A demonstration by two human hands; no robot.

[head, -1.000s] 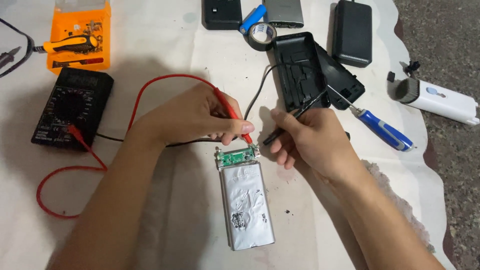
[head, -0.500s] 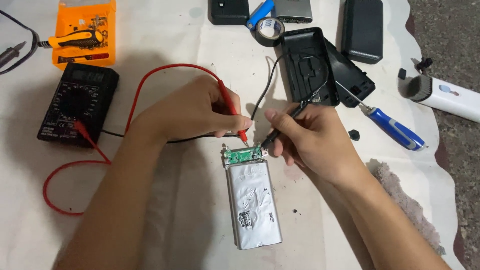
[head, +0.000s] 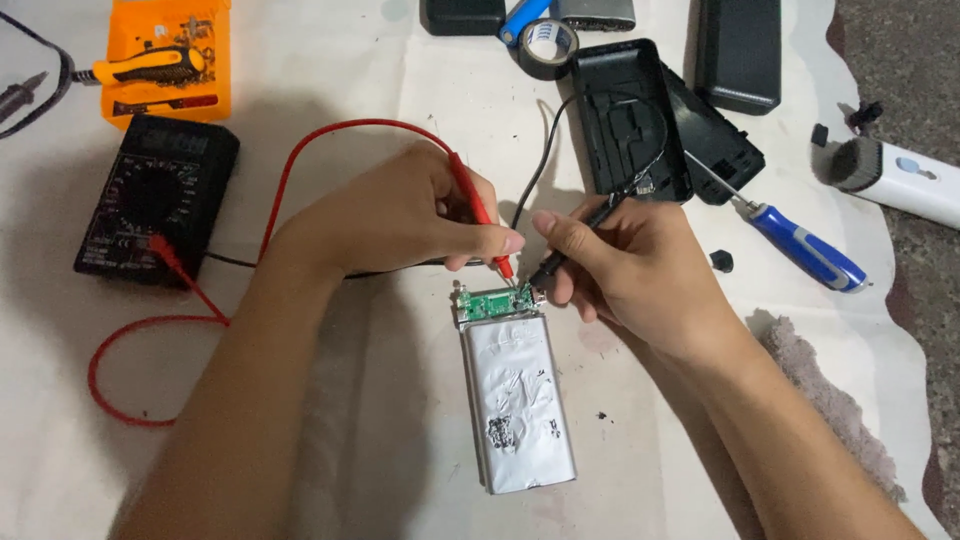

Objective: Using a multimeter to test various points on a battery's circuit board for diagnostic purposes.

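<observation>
Obscured and cropped items:

- Red probe (head: 478, 212): its shaft is partly covered by the left hand (head: 400, 215); its tip, just below the left fingertips (head: 505, 241), is too small to show whether it touches the green circuit board (head: 493, 304).
- Black probe (head: 565, 245): its body is mostly hidden inside the right hand (head: 630, 265); contact at the tip cannot be told.
- Circuit board: components too small to make out.
- Black multimeter (head: 155, 200), well left of the left fingers: dial markings blurred.
- Orange tool case (head: 170, 55): cut by the top edge.
- Dark boxes (head: 465, 14) above the fingers: cropped at the top.
- White handheld device (head: 900, 180): cut by the right edge.
</observation>
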